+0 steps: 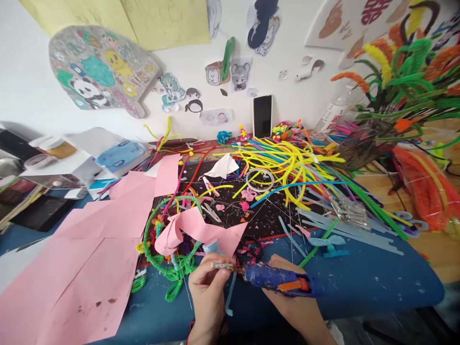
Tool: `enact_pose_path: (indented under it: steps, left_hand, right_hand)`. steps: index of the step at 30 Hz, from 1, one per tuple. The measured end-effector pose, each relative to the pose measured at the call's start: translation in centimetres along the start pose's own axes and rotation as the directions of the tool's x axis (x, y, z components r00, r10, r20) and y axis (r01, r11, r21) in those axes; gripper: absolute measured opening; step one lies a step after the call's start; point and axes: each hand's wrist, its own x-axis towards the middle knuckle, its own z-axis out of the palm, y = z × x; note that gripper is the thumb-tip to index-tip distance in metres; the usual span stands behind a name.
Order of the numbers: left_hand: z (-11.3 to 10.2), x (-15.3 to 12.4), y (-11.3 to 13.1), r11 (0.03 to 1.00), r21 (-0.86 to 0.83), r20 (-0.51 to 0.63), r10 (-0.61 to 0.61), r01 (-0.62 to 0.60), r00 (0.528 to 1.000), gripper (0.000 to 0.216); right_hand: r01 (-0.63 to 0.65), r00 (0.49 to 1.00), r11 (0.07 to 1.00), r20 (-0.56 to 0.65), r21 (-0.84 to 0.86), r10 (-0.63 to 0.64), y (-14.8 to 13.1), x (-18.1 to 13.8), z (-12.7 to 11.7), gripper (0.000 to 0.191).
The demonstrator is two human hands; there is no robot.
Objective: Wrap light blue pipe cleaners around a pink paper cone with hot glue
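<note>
My right hand [291, 302] is wrapped around a blue hot glue gun [268, 278] with an orange trigger. Its nozzle points left, toward my left hand [208, 282]. Between the thumb and fingers of that left hand is pinched a small silvery strip [222, 265], close to the nozzle; whether the two touch I cannot tell. A coiled light blue piece [212, 247] shows just above the left fingers. Below the nozzle hangs a thin light blue strip [230, 299]. Cut pink paper [196, 225] lies just beyond my left hand.
Large pink paper sheets [97, 249] cover the left side. Yellow pipe cleaners [287, 158] are heaped at the back, near a roll of tape [259, 179] and an upright phone [262, 116]. Green braided pipe cleaners [176, 270] lie left. A bundle [395, 96] stands at right.
</note>
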Motion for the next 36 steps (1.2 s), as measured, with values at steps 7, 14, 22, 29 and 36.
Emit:
enact_pose_path:
  steps: [7, 14, 22, 29, 36]
  left_hand:
    - [0.1, 0.0, 0.2, 1.000, -0.017, -0.017, -0.015, 0.014, 1.000, 0.012]
    - [0.1, 0.0, 0.3, 0.999, -0.043, -0.016, -0.021, 0.020, 1.000, 0.014]
    - [0.2, -0.1, 0.6, 0.998, -0.051, -0.003, -0.027, 0.026, 1.000, 0.010]
    - [0.2, -0.1, 0.6, 0.998, -0.053, -0.003, -0.018, 0.017, 1.000, 0.013]
    - [0.2, 0.0, 0.6, 0.998, -0.061, -0.033, -0.009, 0.007, 0.999, 0.011]
  right_hand:
    - [-0.139, 0.990, 0.977, 0.047, 0.163, 0.133, 0.2, -0.7, -0.2, 0.015]
    - [-0.254, 0.966, 0.943, 0.009, 0.217, 0.258, 0.9, -1.3, 0.5, 0.014]
    - [-0.194, 0.980, 0.973, 0.064, 0.125, 0.187, 0.5, -0.8, 0.3, 0.023]
    - [-0.127, 0.991, 0.991, 0.048, 0.043, 0.125, 0.2, -0.6, 0.3, 0.028]
    - [-0.132, 0.990, 0.990, 0.049, 0.043, 0.130, 0.1, -0.3, 0.2, 0.029]
